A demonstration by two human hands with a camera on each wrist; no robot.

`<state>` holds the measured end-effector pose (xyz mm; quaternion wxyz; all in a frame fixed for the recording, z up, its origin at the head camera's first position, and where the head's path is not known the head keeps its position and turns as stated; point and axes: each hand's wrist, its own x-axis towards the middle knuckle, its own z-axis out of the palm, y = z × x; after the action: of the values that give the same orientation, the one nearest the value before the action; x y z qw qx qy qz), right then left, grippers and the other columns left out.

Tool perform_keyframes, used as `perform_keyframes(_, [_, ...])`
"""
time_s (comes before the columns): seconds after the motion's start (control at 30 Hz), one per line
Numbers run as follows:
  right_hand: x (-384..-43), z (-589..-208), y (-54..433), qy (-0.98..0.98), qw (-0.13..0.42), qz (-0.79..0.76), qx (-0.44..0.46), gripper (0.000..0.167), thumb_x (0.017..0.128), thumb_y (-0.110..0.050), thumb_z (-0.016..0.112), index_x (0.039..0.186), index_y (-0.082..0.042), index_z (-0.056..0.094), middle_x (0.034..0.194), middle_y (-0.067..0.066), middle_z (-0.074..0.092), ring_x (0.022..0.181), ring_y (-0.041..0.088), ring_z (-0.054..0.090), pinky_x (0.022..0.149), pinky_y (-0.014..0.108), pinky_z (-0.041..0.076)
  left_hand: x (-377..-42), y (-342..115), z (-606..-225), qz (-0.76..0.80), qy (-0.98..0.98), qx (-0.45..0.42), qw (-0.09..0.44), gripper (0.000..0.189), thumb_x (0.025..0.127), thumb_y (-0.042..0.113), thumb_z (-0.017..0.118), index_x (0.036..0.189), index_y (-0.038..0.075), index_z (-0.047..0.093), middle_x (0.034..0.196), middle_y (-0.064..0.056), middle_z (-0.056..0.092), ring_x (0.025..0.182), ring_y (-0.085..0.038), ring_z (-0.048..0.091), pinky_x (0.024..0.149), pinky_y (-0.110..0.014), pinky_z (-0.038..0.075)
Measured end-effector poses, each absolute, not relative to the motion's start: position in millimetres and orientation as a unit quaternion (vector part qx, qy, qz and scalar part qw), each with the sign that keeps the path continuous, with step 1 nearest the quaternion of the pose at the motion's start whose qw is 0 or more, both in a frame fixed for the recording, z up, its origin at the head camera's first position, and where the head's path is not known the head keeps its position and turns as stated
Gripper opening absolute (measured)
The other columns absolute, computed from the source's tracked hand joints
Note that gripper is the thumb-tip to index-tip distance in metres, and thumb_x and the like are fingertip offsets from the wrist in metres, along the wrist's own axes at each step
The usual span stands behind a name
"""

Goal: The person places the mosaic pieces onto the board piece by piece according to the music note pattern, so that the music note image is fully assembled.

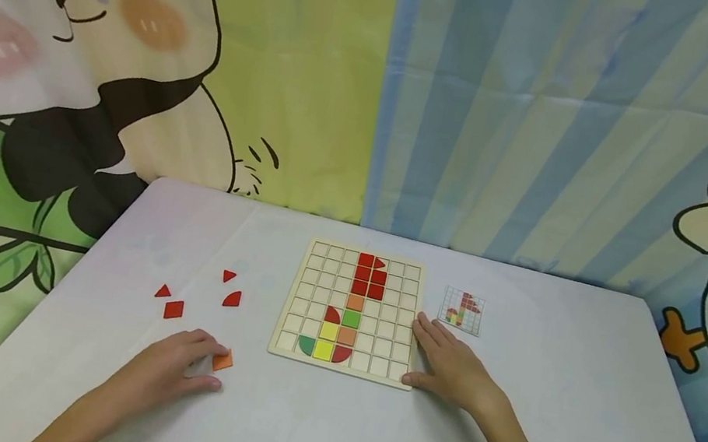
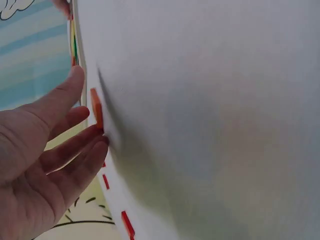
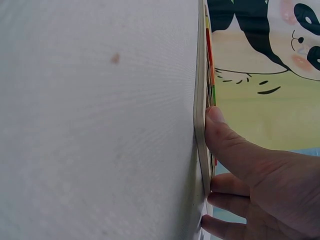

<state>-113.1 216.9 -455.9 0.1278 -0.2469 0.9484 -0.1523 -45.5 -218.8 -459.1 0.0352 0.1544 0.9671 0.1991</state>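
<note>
My left hand is at the orange square tile on the table, left of the board. Its fingertips touch the tile, while the thumb stays apart from it. A wooden grid board lies in the middle, with red, orange, green and yellow pieces set in its cells. Along the board's right edge rests my right hand, fingers extended; the thumb touches the board's rim near the front corner.
Loose red pieces lie left of the board: two triangles, a square and a quarter circle. A small pattern card lies to its right. A printed cloth hangs behind the white table.
</note>
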Motion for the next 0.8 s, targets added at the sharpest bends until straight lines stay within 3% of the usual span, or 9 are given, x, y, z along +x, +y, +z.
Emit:
perform_keyframes(0.2, [-113.7, -455.5, 216.7, 0.948, 0.129, -0.151, -0.249, 0.090, 0.090, -0.043, 0.077, 0.155, 0.007, 0.039, 0.164, 0.025, 0.035, 0.149, 0.048, 0.036, 0.117, 0.061, 0.037, -43.1, -212.4, -467.9, 0.185, 0.968, 0.173, 0.001, 0.029, 0.079, 0.012, 0.089, 0.107, 0.015, 0.079, 0.100, 0.012, 0.067, 0.092, -0.009, 0.061, 0.081, -0.027, 0.058])
perform_keyframes(0.3, [-113.2, -456.3, 216.9, 0.948, 0.128, -0.153, -0.248, 0.090, 0.090, -0.043, 0.077, 0.154, 0.007, 0.039, 0.164, 0.025, 0.035, 0.149, 0.048, 0.036, 0.117, 0.061, 0.036, -44.4, -209.6, -469.7, 0.182, 0.968, 0.173, -0.014, 0.026, 0.079, 0.013, 0.089, 0.103, 0.015, 0.079, 0.096, 0.013, 0.067, 0.089, -0.008, 0.060, 0.078, -0.025, 0.058])
perform_keyframes(0.47, [-113.0, -455.5, 216.5, 0.948, 0.130, -0.155, -0.244, 0.091, 0.089, -0.044, 0.078, 0.154, 0.007, 0.039, 0.163, 0.025, 0.035, 0.149, 0.048, 0.036, 0.117, 0.061, 0.037, -44.9, -201.0, -469.1, 0.182, 0.972, 0.149, -0.004, 0.021, 0.079, 0.020, 0.090, 0.095, 0.019, 0.077, 0.091, 0.013, 0.063, 0.085, -0.007, 0.057, 0.076, -0.025, 0.056])
perform_keyframes(0.6, [-113.0, -455.8, 216.3, 0.950, 0.131, -0.152, -0.240, 0.091, 0.089, -0.043, 0.078, 0.155, 0.007, 0.039, 0.164, 0.025, 0.035, 0.150, 0.047, 0.036, 0.117, 0.061, 0.036, -44.0, -193.0, -468.9, 0.181, 0.971, 0.158, -0.006, 0.018, 0.080, 0.015, 0.088, 0.089, 0.020, 0.074, 0.088, 0.013, 0.062, 0.081, -0.008, 0.057, 0.074, -0.025, 0.055])
perform_keyframes(0.8, [-112.1, -453.2, 216.4, 0.949, 0.131, -0.153, -0.243, 0.090, 0.090, -0.043, 0.078, 0.154, 0.008, 0.039, 0.163, 0.025, 0.036, 0.149, 0.048, 0.036, 0.117, 0.061, 0.037, -59.1, -185.5, -461.0, 0.222, 0.952, 0.212, 0.008, 0.019, 0.081, 0.010, 0.088, 0.095, 0.017, 0.077, 0.093, 0.012, 0.068, 0.086, -0.006, 0.062, 0.080, -0.025, 0.059])
